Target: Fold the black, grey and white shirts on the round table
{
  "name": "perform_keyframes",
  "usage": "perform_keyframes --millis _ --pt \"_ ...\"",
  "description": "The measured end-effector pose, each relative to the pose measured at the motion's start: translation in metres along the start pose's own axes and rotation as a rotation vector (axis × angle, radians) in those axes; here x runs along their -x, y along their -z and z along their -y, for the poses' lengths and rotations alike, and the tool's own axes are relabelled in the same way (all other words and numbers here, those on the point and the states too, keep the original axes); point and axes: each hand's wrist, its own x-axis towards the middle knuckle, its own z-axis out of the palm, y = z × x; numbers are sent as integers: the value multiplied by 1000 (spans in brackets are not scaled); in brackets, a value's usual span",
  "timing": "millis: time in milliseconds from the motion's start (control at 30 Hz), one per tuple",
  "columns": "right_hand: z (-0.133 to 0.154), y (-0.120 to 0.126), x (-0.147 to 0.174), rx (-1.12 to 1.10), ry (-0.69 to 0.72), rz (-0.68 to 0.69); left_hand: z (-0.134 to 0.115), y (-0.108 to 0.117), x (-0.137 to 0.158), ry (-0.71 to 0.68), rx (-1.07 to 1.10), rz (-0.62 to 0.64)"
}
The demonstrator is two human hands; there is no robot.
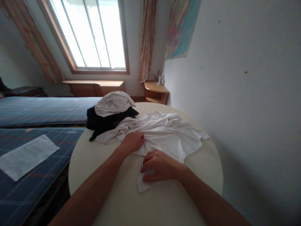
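A crumpled white shirt (164, 131) lies spread over the round cream table (113, 204). At the shirt's near left edge, my left hand (133, 142) has its fingers curled in on the fabric. My right hand (161, 164) rests lower down, over a flap of the same shirt that points toward me. Its thumb and fingers are bent but apart, with white cloth showing between them. Behind my left hand sits a black garment (110, 121), with a bunched off-white garment (115, 102) on top of it.
Left of the table are beds with blue plaid mattresses (47, 110), and a printed sheet of paper (28, 155) lies on the nearer one. A white wall (246, 110) runs along the right. A wooden corner shelf (156, 88) and a desk (105, 84) stand beyond.
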Motion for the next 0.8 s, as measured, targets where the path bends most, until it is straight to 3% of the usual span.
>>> perform_keyframes --millis 167,367,633,800 --pt "10 -7 -4 -208 101 93 -3 1 -1 57 -29 -57" --pt "0 -2 0 -29 77 -27 -6 -8 1 -3 -40 -85" --pt "25 -27 -15 51 330 102 -3 -8 0 -31 -45 -58" --pt "17 -29 -18 -4 378 9 -12 -9 -1 -68 -5 -118"
